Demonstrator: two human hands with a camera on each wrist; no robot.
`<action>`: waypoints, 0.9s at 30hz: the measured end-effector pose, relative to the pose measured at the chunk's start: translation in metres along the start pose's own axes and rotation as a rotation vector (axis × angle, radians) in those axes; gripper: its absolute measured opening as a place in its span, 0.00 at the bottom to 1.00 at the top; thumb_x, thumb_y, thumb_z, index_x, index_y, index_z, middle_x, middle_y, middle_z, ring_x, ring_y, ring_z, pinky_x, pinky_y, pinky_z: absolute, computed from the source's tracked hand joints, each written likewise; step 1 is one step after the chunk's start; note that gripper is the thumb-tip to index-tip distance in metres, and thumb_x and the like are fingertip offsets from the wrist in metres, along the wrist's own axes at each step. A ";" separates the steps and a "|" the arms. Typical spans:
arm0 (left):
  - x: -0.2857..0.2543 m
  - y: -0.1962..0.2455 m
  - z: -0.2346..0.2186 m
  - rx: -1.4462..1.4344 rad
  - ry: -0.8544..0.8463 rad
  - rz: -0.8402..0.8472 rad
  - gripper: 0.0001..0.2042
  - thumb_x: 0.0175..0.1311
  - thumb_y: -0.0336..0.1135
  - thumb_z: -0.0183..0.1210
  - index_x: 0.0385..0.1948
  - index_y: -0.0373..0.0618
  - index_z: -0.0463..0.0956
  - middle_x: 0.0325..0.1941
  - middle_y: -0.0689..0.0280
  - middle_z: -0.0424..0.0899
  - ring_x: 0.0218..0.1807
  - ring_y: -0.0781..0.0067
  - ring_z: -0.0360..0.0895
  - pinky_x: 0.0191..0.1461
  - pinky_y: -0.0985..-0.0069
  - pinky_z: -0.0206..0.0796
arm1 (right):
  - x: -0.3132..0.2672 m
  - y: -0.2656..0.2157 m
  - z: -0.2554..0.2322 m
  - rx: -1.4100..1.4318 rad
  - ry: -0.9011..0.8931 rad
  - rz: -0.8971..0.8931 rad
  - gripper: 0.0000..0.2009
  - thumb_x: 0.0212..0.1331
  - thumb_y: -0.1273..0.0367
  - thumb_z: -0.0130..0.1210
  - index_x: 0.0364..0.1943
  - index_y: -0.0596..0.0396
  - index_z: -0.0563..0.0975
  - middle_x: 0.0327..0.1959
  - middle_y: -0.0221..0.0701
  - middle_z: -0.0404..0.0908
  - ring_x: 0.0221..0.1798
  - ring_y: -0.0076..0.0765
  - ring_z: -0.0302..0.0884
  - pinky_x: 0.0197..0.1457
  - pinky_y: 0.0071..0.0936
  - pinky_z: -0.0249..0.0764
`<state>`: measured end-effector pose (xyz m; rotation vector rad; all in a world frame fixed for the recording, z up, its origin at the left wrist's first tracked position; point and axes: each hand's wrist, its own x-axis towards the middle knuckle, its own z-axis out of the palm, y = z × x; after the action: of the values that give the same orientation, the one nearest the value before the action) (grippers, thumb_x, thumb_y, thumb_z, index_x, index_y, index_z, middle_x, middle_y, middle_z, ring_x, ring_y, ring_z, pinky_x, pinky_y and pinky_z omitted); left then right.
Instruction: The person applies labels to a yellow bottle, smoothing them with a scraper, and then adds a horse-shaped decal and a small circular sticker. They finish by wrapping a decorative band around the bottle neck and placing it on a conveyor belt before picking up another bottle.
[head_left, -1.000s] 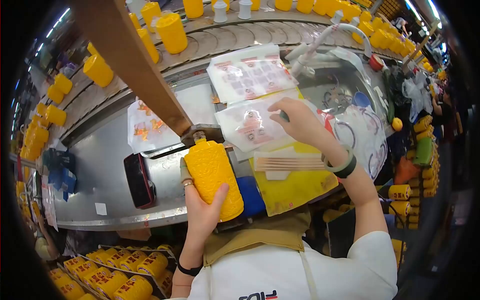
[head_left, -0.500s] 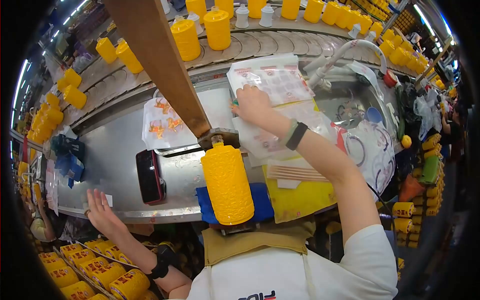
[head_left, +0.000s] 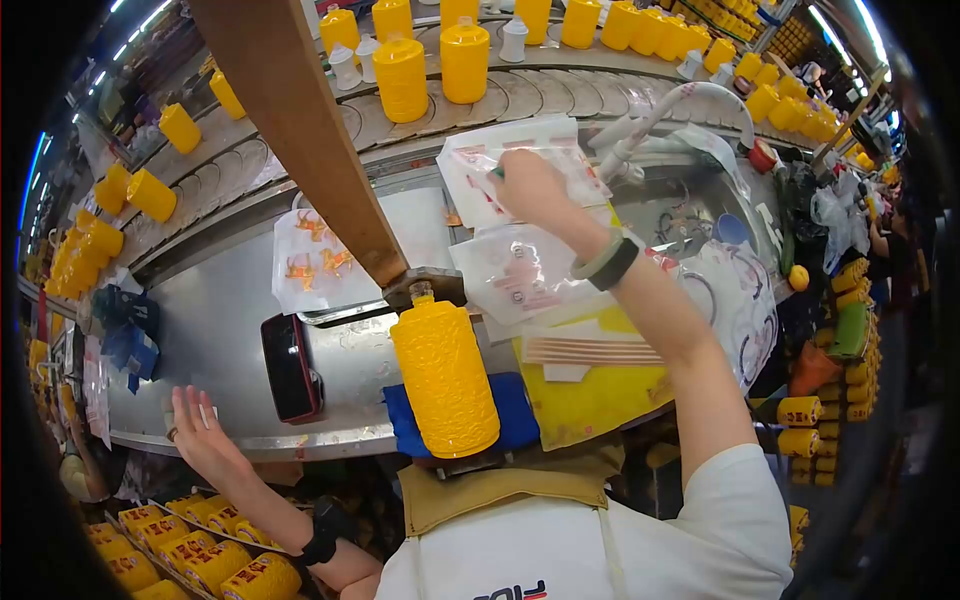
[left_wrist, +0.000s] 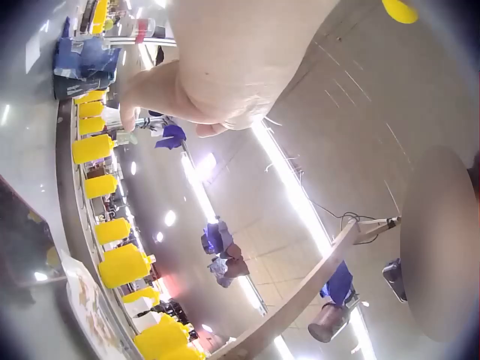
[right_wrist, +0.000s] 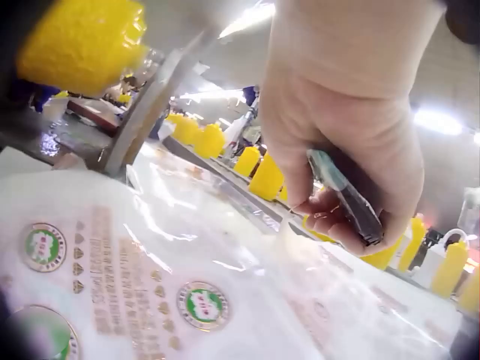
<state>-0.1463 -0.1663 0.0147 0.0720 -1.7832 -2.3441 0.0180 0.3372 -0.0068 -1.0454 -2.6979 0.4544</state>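
Note:
My right hand (head_left: 530, 190) is over the upper printed decal sheet (head_left: 462, 175), its fingers curled down toward the paper. A small flat dark tool with a green end (right_wrist: 349, 196) is held within those fingers in the right wrist view. A second decal sheet (head_left: 510, 275) lies nearer to me, with round green-centred labels showing in the right wrist view. My left hand (head_left: 208, 445) is at the table's front left, fingers extended, holding nothing. Between my hands, an embossed yellow bottle (head_left: 447, 385) is held at its neck by a bracket (head_left: 425, 283) on a wooden beam (head_left: 300, 120).
A phone (head_left: 292, 368) and a sheet with orange figures (head_left: 300, 265) lie left of the bottle. Beneath it is a blue cloth (head_left: 515, 410). Wooden strips (head_left: 590, 350) rest on a yellow mat (head_left: 575, 410). Behind, a conveyor (head_left: 540, 95) carries yellow bottles. A sink (head_left: 670, 200) stands right.
My left hand has let go of the yellow bottle and moved left. My right hand has moved from the lower decal sheet up to the farther one.

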 end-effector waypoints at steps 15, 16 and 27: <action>-0.002 -0.013 0.006 0.004 -0.008 -0.024 0.22 0.80 0.37 0.54 0.64 0.25 0.69 0.73 0.51 0.67 0.72 0.56 0.69 0.78 0.61 0.64 | -0.029 0.082 -0.016 -0.203 0.262 -0.227 0.17 0.63 0.60 0.63 0.51 0.54 0.81 0.46 0.37 0.82 0.49 0.50 0.84 0.54 0.45 0.81; -0.002 -0.013 0.007 0.009 -0.014 -0.023 0.22 0.80 0.37 0.54 0.64 0.25 0.69 0.73 0.51 0.67 0.72 0.56 0.69 0.78 0.61 0.64 | -0.030 0.069 -0.005 -0.120 0.188 -0.215 0.20 0.64 0.56 0.64 0.51 0.56 0.80 0.47 0.38 0.81 0.49 0.51 0.84 0.53 0.45 0.81; 0.059 0.015 -0.048 -0.019 0.129 0.076 0.28 0.81 0.39 0.51 0.71 0.22 0.59 0.74 0.46 0.65 0.73 0.54 0.67 0.81 0.61 0.59 | -0.001 0.077 0.012 -0.286 0.130 0.141 0.20 0.58 0.60 0.68 0.49 0.58 0.78 0.49 0.47 0.83 0.51 0.56 0.86 0.53 0.47 0.82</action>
<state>-0.1944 -0.2268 0.0206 0.1466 -1.6739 -2.2493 0.0628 0.3883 -0.0455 -1.2957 -2.6349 0.0179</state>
